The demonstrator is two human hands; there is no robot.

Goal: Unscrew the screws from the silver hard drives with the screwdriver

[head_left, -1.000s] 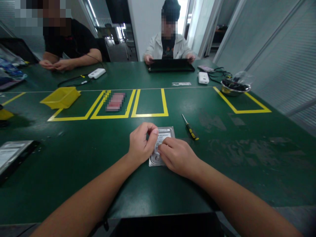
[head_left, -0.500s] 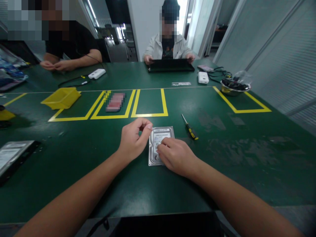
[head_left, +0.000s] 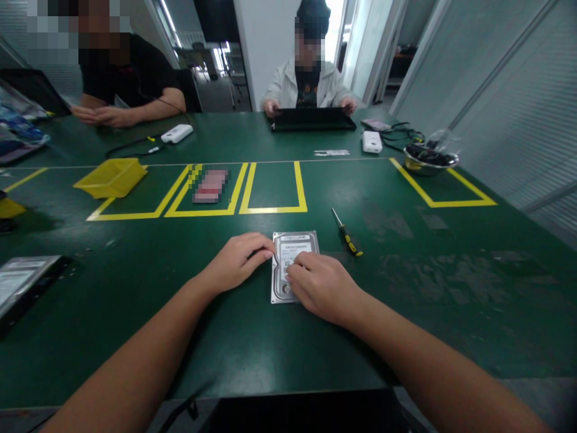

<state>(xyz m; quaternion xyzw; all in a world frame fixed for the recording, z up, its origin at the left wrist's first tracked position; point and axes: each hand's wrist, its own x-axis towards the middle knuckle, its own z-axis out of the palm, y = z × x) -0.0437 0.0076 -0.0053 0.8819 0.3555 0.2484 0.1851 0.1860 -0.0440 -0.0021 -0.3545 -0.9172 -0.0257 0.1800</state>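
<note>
A silver hard drive (head_left: 295,245) with a white label lies flat on the green table (head_left: 406,288) in front of me. My right hand (head_left: 322,285) rests on its near right part, fingertips pressed on the label, holding it down. My left hand (head_left: 237,264) lies low on the table just left of the drive. Its fingertips touch the drive's left edge, and I see nothing in that hand. A small screwdriver (head_left: 347,234) with a yellow and black handle lies right of the drive, untouched.
Yellow tape boxes (head_left: 273,210) mark the table beyond the drive; a yellow bin (head_left: 110,177) sits far left. Another drive (head_left: 22,282) lies at the left edge. A metal bowl (head_left: 430,159) stands far right. Two people sit across the table.
My left hand, raised with pinched fingers over the drive's left side, has moved left and dropped to the table beside the drive. My right hand and the drive stayed put.
</note>
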